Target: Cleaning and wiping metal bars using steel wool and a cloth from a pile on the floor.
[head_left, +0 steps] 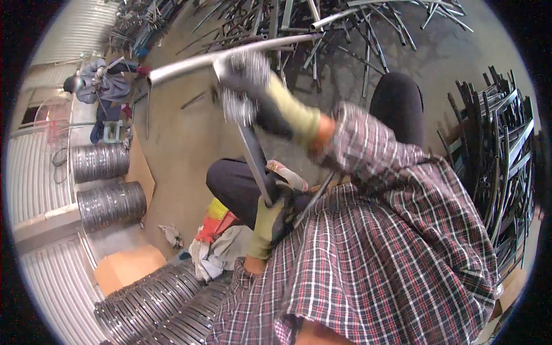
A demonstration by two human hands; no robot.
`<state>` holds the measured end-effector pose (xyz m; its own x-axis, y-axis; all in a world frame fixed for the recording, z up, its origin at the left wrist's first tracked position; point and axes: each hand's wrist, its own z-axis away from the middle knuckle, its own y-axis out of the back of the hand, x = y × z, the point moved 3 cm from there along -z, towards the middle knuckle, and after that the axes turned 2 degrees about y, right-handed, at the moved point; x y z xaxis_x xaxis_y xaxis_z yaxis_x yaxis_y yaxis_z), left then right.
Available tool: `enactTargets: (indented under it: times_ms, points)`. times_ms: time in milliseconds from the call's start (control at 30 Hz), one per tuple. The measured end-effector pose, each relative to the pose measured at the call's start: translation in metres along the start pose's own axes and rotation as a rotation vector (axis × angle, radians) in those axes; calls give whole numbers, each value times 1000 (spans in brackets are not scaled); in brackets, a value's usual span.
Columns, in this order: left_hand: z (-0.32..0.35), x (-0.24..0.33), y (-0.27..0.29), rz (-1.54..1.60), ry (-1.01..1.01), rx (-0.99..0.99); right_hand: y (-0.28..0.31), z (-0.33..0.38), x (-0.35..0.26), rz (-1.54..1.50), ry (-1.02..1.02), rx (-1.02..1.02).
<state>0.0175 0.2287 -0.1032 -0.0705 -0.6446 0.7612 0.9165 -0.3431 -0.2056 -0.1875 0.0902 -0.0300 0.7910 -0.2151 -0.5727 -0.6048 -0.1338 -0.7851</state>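
A metal tube frame (190,66) is held above my lap. Its long tube runs across to the right, and a flat bar (256,158) drops from it toward my body. My left hand (269,221), in a yellow-green and dark glove, is closed around the bar's lower end. At the joint of tube and bar is my right hand (276,106), gloved alike and smeared by motion. Its fingers seem wrapped round a silvery, streaked wad (238,106) pressed against the frame; blur hides what the wad is made of.
Loose metal tubes (368,34) lie heaped on the floor ahead. Dark tube frames (506,149) stand stacked at the right. Banded bundles of dark rods (112,204) lie along the left, near cardboard (126,267) and rags (221,250). Another person (103,83) works at the far left.
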Motion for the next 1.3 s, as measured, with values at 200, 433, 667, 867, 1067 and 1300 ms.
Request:
enactTargets:
  times_ms: [200,433,667,867,1067,1300]
  points:
    - [7,-3,-6,132,102,182,13,93,34,400,-340,-53]
    - [-4,10,-23,-147,-41,-2,33,2,-3,471,218,-43]
    - [-11,8,-7,42,20,-174,25,91,35,360,-235,-44]
    - [-47,97,30,-138,-219,-128,31,40,37,181,-257,-137]
    - [-69,234,56,-523,-1004,275,42,-9,27,459,64,-659]
    - [-52,399,199,-1141,-1405,552,-35,-27,39,-163,-518,-929]
